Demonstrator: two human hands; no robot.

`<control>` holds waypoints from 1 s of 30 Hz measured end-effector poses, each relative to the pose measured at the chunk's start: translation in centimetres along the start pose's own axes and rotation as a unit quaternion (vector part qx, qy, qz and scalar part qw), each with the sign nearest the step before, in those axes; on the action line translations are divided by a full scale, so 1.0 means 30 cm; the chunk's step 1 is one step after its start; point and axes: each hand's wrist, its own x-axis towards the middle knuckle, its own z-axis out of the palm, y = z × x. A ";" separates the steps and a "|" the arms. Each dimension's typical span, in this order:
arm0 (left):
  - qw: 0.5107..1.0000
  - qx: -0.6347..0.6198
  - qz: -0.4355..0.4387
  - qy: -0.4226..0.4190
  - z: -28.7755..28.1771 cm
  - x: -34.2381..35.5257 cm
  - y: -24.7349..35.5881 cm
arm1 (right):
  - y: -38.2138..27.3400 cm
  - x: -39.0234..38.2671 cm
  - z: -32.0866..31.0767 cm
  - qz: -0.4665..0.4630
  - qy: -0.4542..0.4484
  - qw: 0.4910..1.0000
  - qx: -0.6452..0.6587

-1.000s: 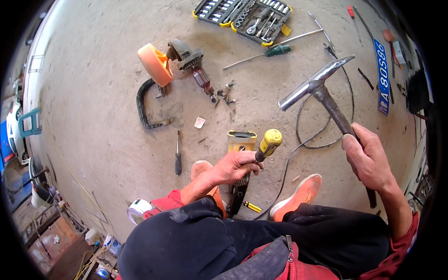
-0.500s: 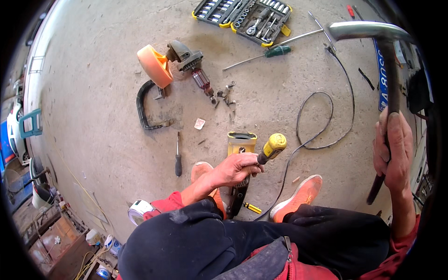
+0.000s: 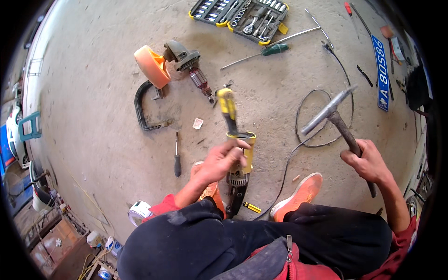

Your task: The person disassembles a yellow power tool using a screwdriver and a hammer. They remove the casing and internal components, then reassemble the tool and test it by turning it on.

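Between my feet lies the yellow-and-black power tool housing [image 3: 249,156], its open end facing away from me. My left hand [image 3: 217,163] is over it, fingers closed near the lower end of a screwdriver [image 3: 227,109]. The screwdriver's yellow-and-black handle points away from me past the housing's rim; its shaft and tip are hidden by the hand. On the right, my right hand [image 3: 368,161] is wrapped round the dark handle of a hammer [image 3: 345,128]. The hammer's metal head is raised above the floor, to the right of the housing and apart from it.
Beyond lie an orange wheel-shaped part [image 3: 151,67] with a gear head [image 3: 183,55] and motor armature [image 3: 200,81], a black loop handle [image 3: 140,107], and a socket set [image 3: 254,21]. A screwdriver [image 3: 177,158] lies left; a black cord [image 3: 291,161] loops right. A blue plate [image 3: 381,74] lies farther right.
The hammer has come down and left from the far right, its head now nearer the housing. The screwdriver in my left hand has tipped, its handle swinging away from me and left.
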 end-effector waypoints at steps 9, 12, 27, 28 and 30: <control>0.928 0.214 -0.102 0.288 -0.222 -0.225 -0.035 | 0.648 0.110 0.312 0.185 0.050 0.970 0.151; 0.891 0.308 -0.181 0.280 -0.233 -0.275 -0.086 | 0.747 0.094 0.358 0.180 0.044 0.966 0.179; 0.895 0.382 -0.213 0.090 0.098 -0.068 -0.029 | 0.438 0.175 0.281 -0.045 -0.053 0.945 -0.319; 0.916 0.337 -0.199 0.090 0.089 -0.078 -0.048 | 0.369 0.176 0.273 -0.066 -0.070 0.947 -0.307; 0.951 0.249 -0.162 0.089 0.053 -0.095 -0.089 | 0.262 0.175 0.263 -0.153 -0.101 0.945 -0.272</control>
